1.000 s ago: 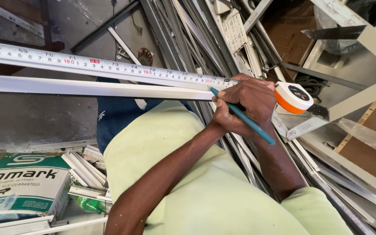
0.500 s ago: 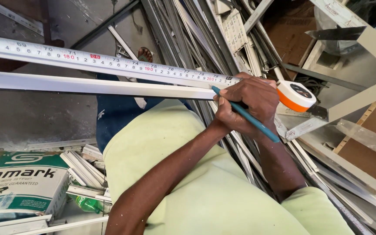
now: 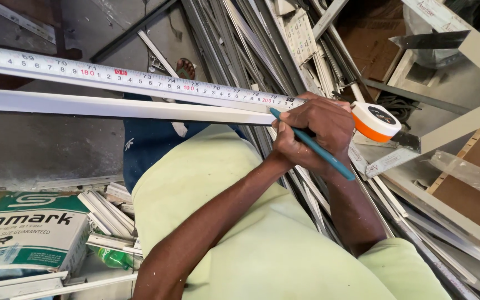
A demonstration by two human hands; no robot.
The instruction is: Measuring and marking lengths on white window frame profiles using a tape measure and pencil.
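- The left hand (image 3: 312, 133) is closed around a teal pencil (image 3: 315, 147), fingers curled tight; the pencil tip touches the end of the white strip (image 3: 118, 107).
- The pencil's back end sticks out below the hand, toward the wrist side.
- The right hand is mostly hidden behind the left one; its forearm comes up from below, and I cannot tell how far it is open. It seems to be at the tape case (image 3: 374, 121), white and orange, just beside the left hand.
- The tape blade (image 3: 140, 79) runs away from the hand to the left, lying just above the strip and along it.
- The strip also goes left from the hand, nearly level, over a blue cloth and the lap in light green.
- Beyond the hand lies a heap of metal profiles (image 3: 240, 44); a green and white box (image 3: 26, 233) is well apart, down to the left.
- Compared with half a second ago, the hand, the pencil and the tape are almost in the same place; the pencil tip stays at the strip end. Only the view has shifted a little.
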